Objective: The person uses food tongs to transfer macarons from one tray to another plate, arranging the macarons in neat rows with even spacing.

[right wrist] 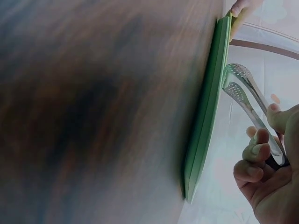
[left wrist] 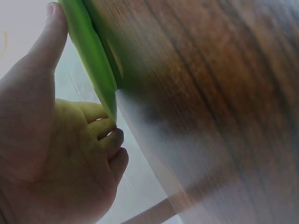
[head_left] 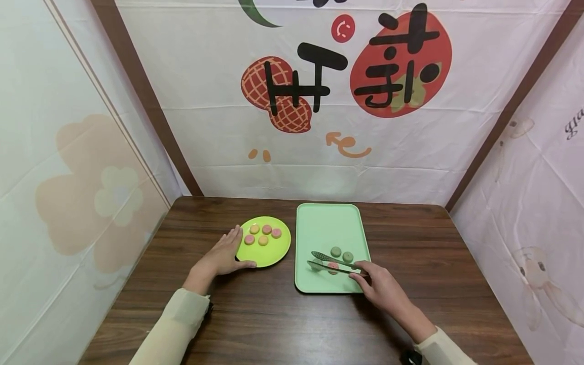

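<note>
My left hand (head_left: 224, 252) rests at the left rim of a lime-green plate (head_left: 274, 258), fingers extended and thumb along the near edge. Pink macarons (head_left: 266, 229) and yellow macarons (head_left: 263, 241) lie on that plate. With my right hand (head_left: 380, 286) I hold metal tongs (right wrist: 254, 109) with perforated tips, low over the mint-green tray (head_left: 328, 223). The tips stand apart around a green macaron (head_left: 316, 264), partly hidden by them. A pink macaron (head_left: 333, 268) lies beneath the tong arms. Two more green macarons (head_left: 335, 251) sit just beyond, and another is partly covered near my fingers.
The plate stands left of the tray on a dark wooden table (head_left: 255, 314), with a narrow gap between them. A printed white cloth (head_left: 219, 152) hangs behind the table, and more cloth panels close off both sides.
</note>
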The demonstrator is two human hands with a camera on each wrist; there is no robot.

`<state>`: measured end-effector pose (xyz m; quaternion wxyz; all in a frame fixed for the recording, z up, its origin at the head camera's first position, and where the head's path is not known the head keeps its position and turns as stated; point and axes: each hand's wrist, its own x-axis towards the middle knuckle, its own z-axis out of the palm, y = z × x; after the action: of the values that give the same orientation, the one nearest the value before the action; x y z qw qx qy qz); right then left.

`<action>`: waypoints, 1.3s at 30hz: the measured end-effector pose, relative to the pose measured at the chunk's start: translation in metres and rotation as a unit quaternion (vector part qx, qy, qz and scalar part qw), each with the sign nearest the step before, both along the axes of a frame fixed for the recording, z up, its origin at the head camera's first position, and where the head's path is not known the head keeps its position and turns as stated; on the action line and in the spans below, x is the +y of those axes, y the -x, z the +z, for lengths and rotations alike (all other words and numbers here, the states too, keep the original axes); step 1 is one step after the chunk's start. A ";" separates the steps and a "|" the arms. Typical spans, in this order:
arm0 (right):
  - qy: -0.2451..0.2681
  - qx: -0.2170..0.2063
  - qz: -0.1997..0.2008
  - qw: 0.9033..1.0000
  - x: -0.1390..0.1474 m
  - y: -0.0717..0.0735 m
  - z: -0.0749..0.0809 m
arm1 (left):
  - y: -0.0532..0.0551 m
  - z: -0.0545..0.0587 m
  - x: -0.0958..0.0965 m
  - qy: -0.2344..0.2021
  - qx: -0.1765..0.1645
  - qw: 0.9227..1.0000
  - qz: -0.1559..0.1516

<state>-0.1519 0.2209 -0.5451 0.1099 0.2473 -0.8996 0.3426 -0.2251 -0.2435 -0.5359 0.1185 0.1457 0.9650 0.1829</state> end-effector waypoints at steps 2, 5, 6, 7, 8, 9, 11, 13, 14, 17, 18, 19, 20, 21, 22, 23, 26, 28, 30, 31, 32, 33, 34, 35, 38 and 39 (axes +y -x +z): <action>0.004 -0.001 0.003 1.000 -0.002 0.001 0.001 | 0.000 0.000 0.000 -0.002 0.001 1.000 0.000; 0.008 -0.003 0.003 1.000 -0.004 0.002 0.002 | 0.000 0.000 0.000 -0.003 -0.001 1.000 0.002; 0.009 -0.004 0.002 1.000 -0.005 0.003 0.002 | 0.000 0.000 0.000 -0.003 -0.002 1.000 0.003; 0.010 -0.004 0.001 1.000 -0.006 0.003 0.002 | 0.000 0.000 0.000 -0.004 -0.002 1.000 0.003; 0.009 -0.004 0.000 1.000 -0.006 0.004 0.002 | 0.000 0.000 0.000 -0.004 -0.002 1.000 0.003; 0.009 -0.003 0.000 1.000 -0.007 0.004 0.003 | 0.000 0.000 0.000 -0.004 -0.003 1.000 0.003; 0.010 -0.001 0.002 1.000 -0.009 0.006 0.003 | -0.001 0.000 0.000 -0.005 -0.003 1.000 0.004; 0.012 0.004 0.006 1.000 -0.011 0.007 0.003 | -0.001 0.000 0.000 -0.006 -0.004 1.000 0.005; 0.013 0.008 0.009 1.000 -0.012 0.008 0.003 | -0.001 0.000 0.000 -0.006 -0.004 1.000 0.006; 0.016 0.025 0.016 0.999 -0.015 0.011 0.003 | -0.002 0.001 0.000 -0.006 -0.005 1.000 0.008; 0.016 0.032 0.019 0.999 -0.016 0.012 0.003 | -0.002 0.001 0.000 -0.006 -0.004 1.000 0.008; 0.016 0.038 0.020 0.999 -0.017 0.013 0.003 | -0.002 0.001 0.000 -0.006 -0.004 1.000 0.008; 0.015 0.041 0.022 0.999 -0.019 0.014 0.003 | -0.002 0.001 0.001 -0.006 -0.004 1.000 0.008; 0.013 0.043 0.022 0.999 -0.020 0.015 0.003 | -0.002 0.001 0.001 -0.007 -0.004 1.000 0.009; 0.011 0.043 0.023 0.999 -0.021 0.016 0.003 | -0.002 0.001 0.001 -0.007 -0.004 1.000 0.009; 0.009 0.041 0.023 0.999 -0.022 0.017 0.003 | -0.002 0.001 0.001 -0.007 -0.003 1.000 0.009; 0.005 0.035 0.022 0.999 -0.026 0.019 0.004 | -0.002 0.001 0.001 -0.007 -0.003 1.000 0.008; 0.006 0.033 0.023 0.999 -0.028 0.021 0.006 | -0.002 0.002 0.001 -0.006 -0.003 1.000 0.008; 0.004 0.033 0.022 0.999 -0.031 0.022 0.007 | -0.002 0.002 0.001 -0.006 -0.003 1.000 0.008; 0.003 0.033 0.022 0.999 -0.032 0.023 0.008 | -0.002 0.002 0.001 -0.006 -0.003 1.000 0.008; 0.003 0.031 0.022 0.999 -0.034 0.024 0.008 | -0.002 0.002 0.001 -0.006 -0.003 1.000 0.008; 0.003 0.026 0.023 0.999 -0.035 0.025 0.009 | -0.002 0.002 0.001 -0.006 -0.003 1.000 0.008; 0.001 0.023 0.023 0.999 -0.036 0.026 0.010 | -0.002 0.003 0.001 -0.006 -0.003 1.000 0.008; -0.001 0.015 0.023 1.000 -0.038 0.027 0.010 | -0.002 0.003 0.001 -0.006 -0.003 1.000 0.008; 0.004 -0.003 0.029 1.000 -0.042 0.029 0.012 | -0.002 0.003 0.002 -0.007 -0.003 1.000 0.008; 0.007 -0.009 0.032 0.999 -0.044 0.030 0.012 | -0.003 0.003 0.002 -0.006 -0.003 1.000 0.007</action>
<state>-0.1824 0.1772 -0.5329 0.0921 0.2723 -0.8896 0.3549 -0.2225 -0.2418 -0.5325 0.1188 0.1387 0.9646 0.1903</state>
